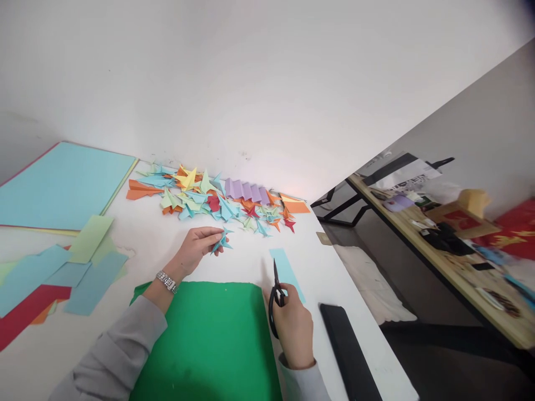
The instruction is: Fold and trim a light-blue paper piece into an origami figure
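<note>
My left hand [198, 245] pinches a small folded light-blue paper piece [223, 241] with several pointed tips, held above the white table past the green mat [209, 340]. To the right, my right hand [293, 323] grips a pair of black-handled scissors [276, 295]. Their blades look closed and point away from me. A light-blue paper strip [286, 270] lies under and beyond that hand. Behind both hands spreads a pile of folded paper shapes [192, 197] in blue, green, orange, yellow and red, with a pleated purple paper [246, 191] among them.
Large coloured sheets [71, 184] are stacked at the back left, with loose cut papers [92, 278] nearer. A long black object [349, 351] lies by the table's right edge. Beyond a gap, a wooden table [455, 267] carries a cardboard box [463, 217] and clutter. A wall stands behind.
</note>
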The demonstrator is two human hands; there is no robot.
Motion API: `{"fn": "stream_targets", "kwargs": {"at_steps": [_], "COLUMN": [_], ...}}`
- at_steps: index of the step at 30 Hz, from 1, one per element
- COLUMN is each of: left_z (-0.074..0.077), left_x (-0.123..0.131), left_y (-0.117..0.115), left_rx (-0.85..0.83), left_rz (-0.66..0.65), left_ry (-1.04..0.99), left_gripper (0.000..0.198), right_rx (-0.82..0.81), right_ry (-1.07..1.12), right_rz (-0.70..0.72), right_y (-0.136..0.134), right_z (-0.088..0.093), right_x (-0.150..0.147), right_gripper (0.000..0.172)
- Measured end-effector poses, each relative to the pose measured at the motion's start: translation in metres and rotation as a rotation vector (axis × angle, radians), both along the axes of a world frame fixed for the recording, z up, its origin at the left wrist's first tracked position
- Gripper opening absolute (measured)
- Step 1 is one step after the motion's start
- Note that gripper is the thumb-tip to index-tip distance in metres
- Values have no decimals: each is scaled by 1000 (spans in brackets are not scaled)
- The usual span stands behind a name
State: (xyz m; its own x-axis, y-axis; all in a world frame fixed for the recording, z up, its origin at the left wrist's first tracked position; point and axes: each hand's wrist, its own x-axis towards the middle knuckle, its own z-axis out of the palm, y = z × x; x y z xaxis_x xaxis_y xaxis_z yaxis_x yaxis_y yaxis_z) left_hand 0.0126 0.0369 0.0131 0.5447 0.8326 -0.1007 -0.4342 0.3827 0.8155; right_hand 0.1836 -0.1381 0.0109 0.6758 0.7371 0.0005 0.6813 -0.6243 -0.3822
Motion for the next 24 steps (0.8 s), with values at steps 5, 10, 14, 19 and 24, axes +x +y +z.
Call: {"fn": "stream_targets", "kwargs": {"at_steps": [5,10,14,19,24], "left_z": [2,3,3,1,2], "left_x": [0,0,0,3,3], "left_y": [0,0,-1,-2,-1], "left_rx": [-41,-23,-28,-18,2], "left_rz": [30,60,84,64,97], "left_ry": [-2,10,9,39,77], "left_gripper": [24,32,27,26,30], "right_rx": [98,-6,142,513,677], "right_ry": [-175,-343,-360,279,513], "right_rz": [121,196,227,428,482], "right_y": [1,4,14,53,107], "right_z": [-19,-20,-4,10,6], "right_x": [26,34,20,-18,-49], "right_gripper": [34,29,27,24,18]}}
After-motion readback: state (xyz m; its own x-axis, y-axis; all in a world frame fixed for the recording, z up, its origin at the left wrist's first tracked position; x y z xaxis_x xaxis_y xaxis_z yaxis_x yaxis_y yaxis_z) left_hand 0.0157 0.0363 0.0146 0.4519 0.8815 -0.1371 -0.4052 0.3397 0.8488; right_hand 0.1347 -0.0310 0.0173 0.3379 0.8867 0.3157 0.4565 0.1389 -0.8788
